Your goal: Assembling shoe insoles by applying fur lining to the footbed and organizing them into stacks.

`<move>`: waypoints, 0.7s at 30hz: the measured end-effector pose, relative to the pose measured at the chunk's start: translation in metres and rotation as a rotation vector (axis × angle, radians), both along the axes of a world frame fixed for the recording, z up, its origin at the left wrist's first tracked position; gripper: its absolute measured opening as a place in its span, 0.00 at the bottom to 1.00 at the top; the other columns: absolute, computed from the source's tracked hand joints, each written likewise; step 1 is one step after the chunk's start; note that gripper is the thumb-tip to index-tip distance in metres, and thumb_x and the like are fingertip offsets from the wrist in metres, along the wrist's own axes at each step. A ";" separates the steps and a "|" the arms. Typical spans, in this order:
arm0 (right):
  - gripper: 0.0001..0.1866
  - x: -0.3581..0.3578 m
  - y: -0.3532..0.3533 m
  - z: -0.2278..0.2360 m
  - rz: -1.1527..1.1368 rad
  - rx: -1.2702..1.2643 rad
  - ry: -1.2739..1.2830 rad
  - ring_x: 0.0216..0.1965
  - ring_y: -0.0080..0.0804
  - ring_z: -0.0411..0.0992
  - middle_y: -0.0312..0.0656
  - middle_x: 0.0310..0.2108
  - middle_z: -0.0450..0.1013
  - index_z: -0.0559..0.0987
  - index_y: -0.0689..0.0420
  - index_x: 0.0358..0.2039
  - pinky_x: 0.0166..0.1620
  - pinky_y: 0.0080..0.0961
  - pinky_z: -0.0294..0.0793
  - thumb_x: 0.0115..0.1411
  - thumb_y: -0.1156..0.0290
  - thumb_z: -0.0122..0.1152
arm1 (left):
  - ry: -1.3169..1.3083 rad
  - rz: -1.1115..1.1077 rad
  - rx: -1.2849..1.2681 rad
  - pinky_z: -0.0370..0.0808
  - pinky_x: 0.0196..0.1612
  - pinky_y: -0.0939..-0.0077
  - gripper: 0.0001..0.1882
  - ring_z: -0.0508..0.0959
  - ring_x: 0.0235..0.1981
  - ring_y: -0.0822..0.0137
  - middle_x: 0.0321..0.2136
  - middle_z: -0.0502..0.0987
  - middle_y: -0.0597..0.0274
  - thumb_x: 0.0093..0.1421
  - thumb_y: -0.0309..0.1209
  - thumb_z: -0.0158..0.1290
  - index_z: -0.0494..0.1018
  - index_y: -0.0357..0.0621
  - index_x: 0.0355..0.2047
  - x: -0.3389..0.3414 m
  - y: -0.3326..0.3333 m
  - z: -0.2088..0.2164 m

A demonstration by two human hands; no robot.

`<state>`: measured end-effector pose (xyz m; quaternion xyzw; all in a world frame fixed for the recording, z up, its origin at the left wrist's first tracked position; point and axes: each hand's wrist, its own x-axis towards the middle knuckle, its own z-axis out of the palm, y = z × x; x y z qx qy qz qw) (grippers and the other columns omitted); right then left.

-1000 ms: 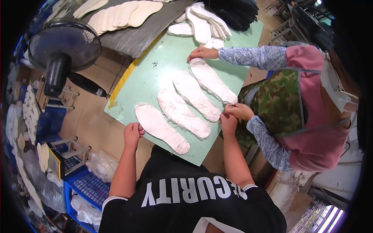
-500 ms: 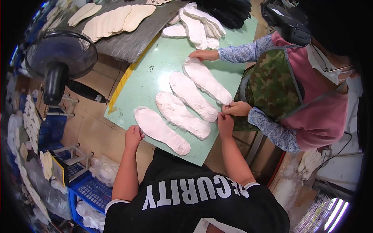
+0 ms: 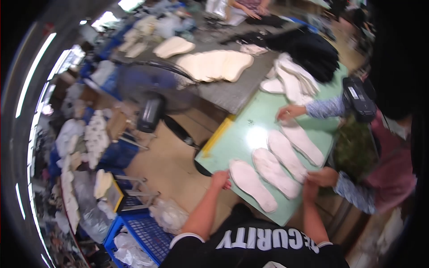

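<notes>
On the green tabletop [image 3: 237, 140], several white, fluffy shoe insoles lie side by side in a slanting row. My left hand [image 3: 220, 179] is closed in a fist at the table's near left edge, beside the leftmost insole [image 3: 252, 185]; nothing shows in it. My right hand [image 3: 310, 190] is at the right edge, by the lower end of another insole [image 3: 286, 154]. Blur and a co-worker's hand [image 3: 324, 177] obscure its fingers. The co-worker's other hand [image 3: 291, 111] is at the upper end of the farthest insole [image 3: 304, 143].
More white insoles [image 3: 292, 80] and a black pile [image 3: 313, 51] lie at the table's far end. Cream insoles [image 3: 216, 64] cover part of a grey table [image 3: 232, 94] beyond. A standing fan [image 3: 152, 114] and blue crate [image 3: 152, 236] are on the left; the co-worker [image 3: 389, 165] stands right.
My view has swung up and to the left, so the table and hands appear farther right, with blur. My hands stay by the same insoles, which lie in the same row.
</notes>
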<state>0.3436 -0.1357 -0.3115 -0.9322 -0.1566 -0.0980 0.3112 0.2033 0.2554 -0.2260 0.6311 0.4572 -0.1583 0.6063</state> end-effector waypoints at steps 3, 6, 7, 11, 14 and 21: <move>0.16 -0.007 0.007 0.067 -0.169 0.049 0.113 0.45 0.52 0.65 0.54 0.44 0.68 0.72 0.60 0.44 0.48 0.40 0.62 0.60 0.65 0.46 | -0.021 0.020 -0.019 0.68 0.11 0.71 0.23 0.72 0.09 0.62 0.12 0.72 0.51 0.60 0.46 0.42 0.68 0.34 0.26 -0.002 -0.009 0.019; 0.15 -0.003 0.016 0.069 -0.166 0.206 0.108 0.44 0.50 0.66 0.52 0.43 0.69 0.74 0.59 0.41 0.46 0.38 0.64 0.59 0.64 0.49 | -0.050 0.011 -0.059 0.68 0.10 0.72 0.22 0.72 0.08 0.63 0.12 0.72 0.52 0.59 0.46 0.43 0.68 0.35 0.25 -0.002 -0.004 0.026; 0.15 0.000 0.018 0.066 -0.151 0.216 0.099 0.44 0.50 0.66 0.52 0.43 0.69 0.74 0.59 0.41 0.46 0.38 0.64 0.59 0.64 0.49 | -0.044 0.012 -0.055 0.68 0.10 0.73 0.22 0.72 0.08 0.63 0.12 0.72 0.52 0.59 0.46 0.44 0.68 0.35 0.24 -0.001 -0.001 0.024; 0.14 0.013 0.016 0.051 -0.125 0.271 0.183 0.42 0.40 0.69 0.47 0.42 0.71 0.74 0.60 0.39 0.43 0.31 0.68 0.59 0.66 0.47 | -0.037 0.000 -0.067 0.67 0.10 0.73 0.22 0.72 0.08 0.64 0.12 0.72 0.52 0.59 0.45 0.44 0.68 0.34 0.24 0.003 0.004 0.040; 0.14 0.012 0.015 0.042 -0.069 0.287 0.065 0.40 0.32 0.71 0.43 0.40 0.73 0.73 0.60 0.41 0.41 0.26 0.69 0.59 0.67 0.45 | -0.094 -0.009 -0.091 0.67 0.09 0.74 0.22 0.72 0.08 0.63 0.12 0.72 0.52 0.59 0.45 0.44 0.67 0.34 0.24 0.002 0.009 0.034; 0.13 -0.013 0.006 0.057 -0.233 0.655 0.158 0.40 0.42 0.70 0.53 0.40 0.71 0.73 0.67 0.39 0.45 0.31 0.66 0.59 0.72 0.44 | -0.080 -0.056 -0.147 0.67 0.09 0.73 0.23 0.73 0.09 0.63 0.13 0.73 0.51 0.61 0.46 0.41 0.67 0.34 0.27 -0.005 0.011 0.022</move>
